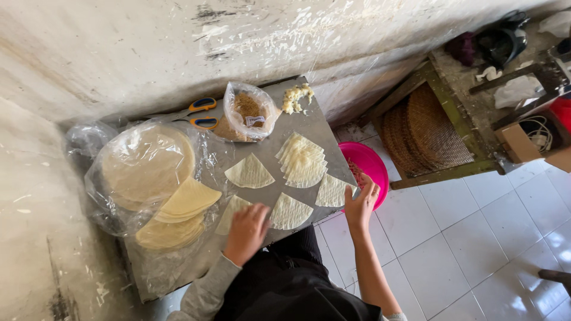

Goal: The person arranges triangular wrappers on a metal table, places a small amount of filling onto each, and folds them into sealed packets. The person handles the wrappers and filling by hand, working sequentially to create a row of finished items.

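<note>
The left hand (247, 232) lies flat, fingers spread, palm down on a wedge-shaped wrapper (231, 213) at the near edge of the metal tabletop (309, 122); it presses the sheet rather than closing on it. The right hand (360, 205) rests with loosely curled, open fingers on the edge of another wedge (332, 191), touching it at the table's corner; whether the fingertips pinch the sheet I cannot tell.

I count four single wedges laid out: the one under the left hand, one just between the two hands (289, 212), the one at the right hand, and one a little beyond the left hand (249, 172). Each is a quarter-round, its tip pointing away from the person and its curved edge nearer them. Beyond the right hand lies one fanned stack of wedges (302, 159).

Out past the left hand, on crinkled plastic, sit one pile of round wrappers (146, 163) and two heaps of yellowish wedges (178, 217). Farther back are one pair of scissors (201, 114), one open bag of brown crumbs (247, 112) and a small lump of pale filling (296, 97). Just beyond the right hand, below the table, stands one pink bowl (369, 160).
</note>
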